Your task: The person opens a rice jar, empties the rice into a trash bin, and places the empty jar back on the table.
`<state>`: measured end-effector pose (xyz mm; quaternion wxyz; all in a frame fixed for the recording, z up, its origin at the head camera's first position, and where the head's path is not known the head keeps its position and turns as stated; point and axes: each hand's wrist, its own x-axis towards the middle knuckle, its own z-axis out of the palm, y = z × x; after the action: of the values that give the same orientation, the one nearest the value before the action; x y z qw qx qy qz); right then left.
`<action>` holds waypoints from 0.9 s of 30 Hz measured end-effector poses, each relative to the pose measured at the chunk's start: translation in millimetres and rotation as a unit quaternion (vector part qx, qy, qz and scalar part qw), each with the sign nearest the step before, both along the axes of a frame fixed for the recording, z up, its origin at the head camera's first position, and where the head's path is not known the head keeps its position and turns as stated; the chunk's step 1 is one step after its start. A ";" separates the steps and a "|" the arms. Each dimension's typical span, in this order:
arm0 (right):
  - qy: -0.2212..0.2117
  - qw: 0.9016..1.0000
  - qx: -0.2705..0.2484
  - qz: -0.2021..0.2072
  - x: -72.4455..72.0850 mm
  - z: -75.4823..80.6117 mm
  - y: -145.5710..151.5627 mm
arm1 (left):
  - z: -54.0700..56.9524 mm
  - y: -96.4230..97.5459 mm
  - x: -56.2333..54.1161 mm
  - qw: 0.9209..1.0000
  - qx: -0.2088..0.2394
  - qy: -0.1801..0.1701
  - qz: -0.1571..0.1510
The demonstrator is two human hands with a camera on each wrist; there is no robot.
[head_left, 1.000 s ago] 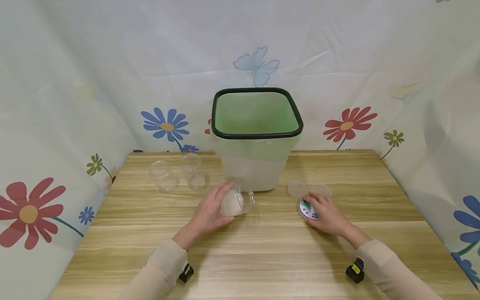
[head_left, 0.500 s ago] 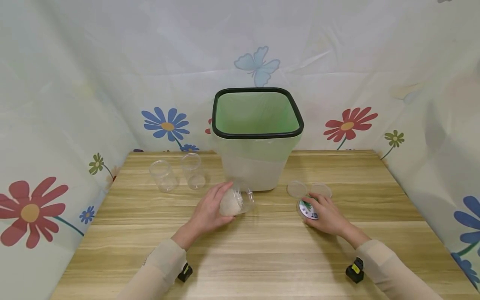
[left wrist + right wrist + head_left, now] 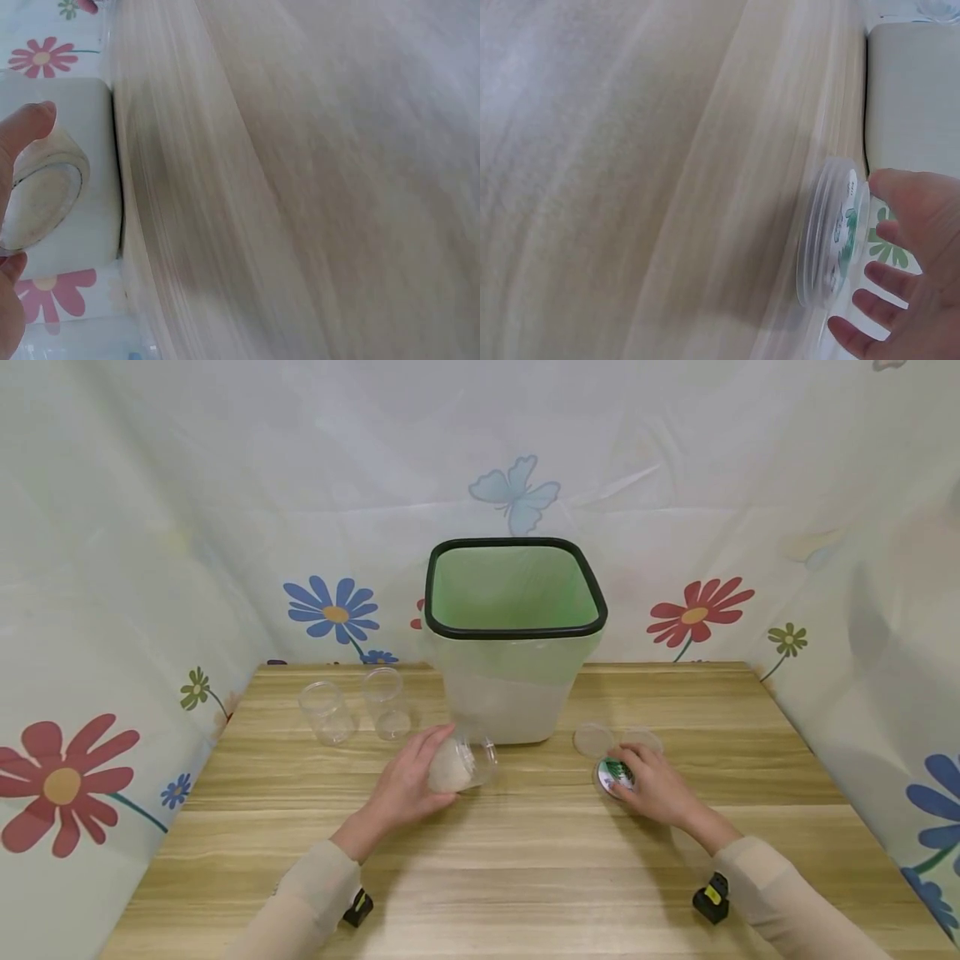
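Note:
My left hand grips a clear plastic jar that lies tilted on its side, mouth toward the right. In the left wrist view, the thumb and a finger sit at opposite edges of the jar's round base. My right hand hovers by a round clear lid with a green-and-white printed label. Its fingers are spread and loosely bent in the right wrist view, with the thumb tip close to the edge of the labelled lid; whether they touch cannot be told.
Two clear jars stand at the back left, one beside the other. A green bin with a black rim stands at the back middle. Behind the labelled lid lie two clear discs, a left one and a right one, partly hidden by my hand.
My left hand has shifted slightly left with the jar. The right hand's fingers have moved a little on the labelled lid, and its print sits at a different angle.

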<state>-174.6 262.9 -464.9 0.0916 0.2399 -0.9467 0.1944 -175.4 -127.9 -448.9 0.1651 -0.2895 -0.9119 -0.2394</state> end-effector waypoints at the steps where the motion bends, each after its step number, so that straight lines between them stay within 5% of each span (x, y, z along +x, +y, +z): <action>1: 0.003 1.000 -0.003 0.002 -1.0 1.0 -0.2 | 0.5 -1.4 0.1 1.000 0.000 0.000 0.002; 11: 0.020 0.999 -0.026 -0.005 -14.3 11.7 -0.6 | 7.0 -15.1 0.3 1.000 -0.001 -0.007 0.024; 19: 0.036 0.998 -0.037 -0.018 -27.4 24.6 -2.2 | 10.6 -29.9 -2.0 0.999 0.018 0.032 0.030; 27: -0.007 0.999 -0.045 -0.025 -39.6 40.2 -3.5 | 19.7 -42.2 -3.8 0.998 0.021 0.040 0.040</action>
<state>-214.2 259.4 -424.7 0.1001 0.2100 -0.9435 0.2360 -179.2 -170.1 -429.2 0.2169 -0.2581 -0.9103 -0.2400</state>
